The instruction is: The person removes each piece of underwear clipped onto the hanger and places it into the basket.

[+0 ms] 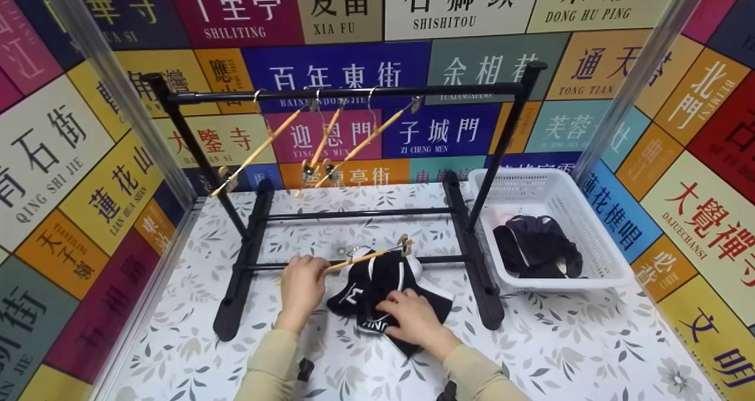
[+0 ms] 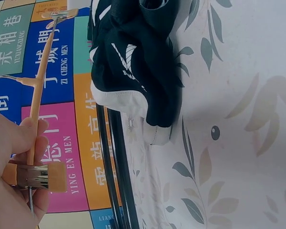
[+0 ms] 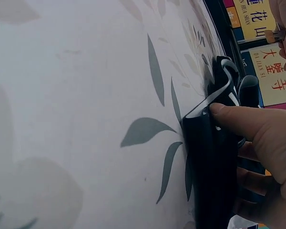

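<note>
My left hand (image 1: 302,286) grips one end of a wooden clip hanger (image 1: 370,259), near a metal clip that shows in the left wrist view. The hanger's other end reaches over a black garment (image 1: 386,280) with white trim and white lettering. This garment lies bunched on the table at the rack's front bar. My right hand (image 1: 413,317) is on the garment's near part; in the right wrist view the thumb (image 3: 229,114) presses its white-trimmed edge, with the other fingers curled against the cloth. The garment's exact kind is unclear in its folds.
A black clothes rack (image 1: 354,94) stands over the work, with 3 wooden clip hangers (image 1: 259,147) on its top bar. On the right sits a white plastic basket (image 1: 566,283) with dark clothes (image 1: 534,245) inside. Printed walls enclose the leaf-patterned table (image 1: 189,354).
</note>
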Tool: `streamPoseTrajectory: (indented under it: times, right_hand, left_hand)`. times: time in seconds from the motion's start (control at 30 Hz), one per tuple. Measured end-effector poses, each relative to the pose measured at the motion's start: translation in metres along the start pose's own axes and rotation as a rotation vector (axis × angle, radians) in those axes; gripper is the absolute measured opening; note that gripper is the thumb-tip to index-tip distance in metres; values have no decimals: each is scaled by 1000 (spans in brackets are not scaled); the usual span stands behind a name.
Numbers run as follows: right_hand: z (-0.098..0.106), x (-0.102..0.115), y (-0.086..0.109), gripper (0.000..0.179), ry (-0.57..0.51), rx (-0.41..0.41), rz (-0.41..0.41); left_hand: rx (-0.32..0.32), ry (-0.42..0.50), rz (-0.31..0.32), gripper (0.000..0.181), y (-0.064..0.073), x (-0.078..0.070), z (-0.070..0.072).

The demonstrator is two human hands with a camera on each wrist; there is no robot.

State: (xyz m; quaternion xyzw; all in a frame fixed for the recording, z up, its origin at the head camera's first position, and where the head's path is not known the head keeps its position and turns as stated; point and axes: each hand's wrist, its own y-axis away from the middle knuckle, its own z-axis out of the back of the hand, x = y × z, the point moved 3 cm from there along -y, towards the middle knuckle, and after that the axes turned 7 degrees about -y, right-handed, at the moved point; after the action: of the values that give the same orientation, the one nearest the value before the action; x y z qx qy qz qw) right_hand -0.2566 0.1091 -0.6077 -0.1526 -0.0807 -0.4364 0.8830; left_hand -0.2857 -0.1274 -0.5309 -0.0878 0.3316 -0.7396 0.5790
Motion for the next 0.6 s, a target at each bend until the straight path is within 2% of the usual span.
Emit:
streamPoseTrajectory:
  times: [0.6]
  right_hand:
    - [-4, -1, 0, 32, 2, -100, -8]
  left_hand:
    - [-3, -13, -12, 9, 2, 2, -3]
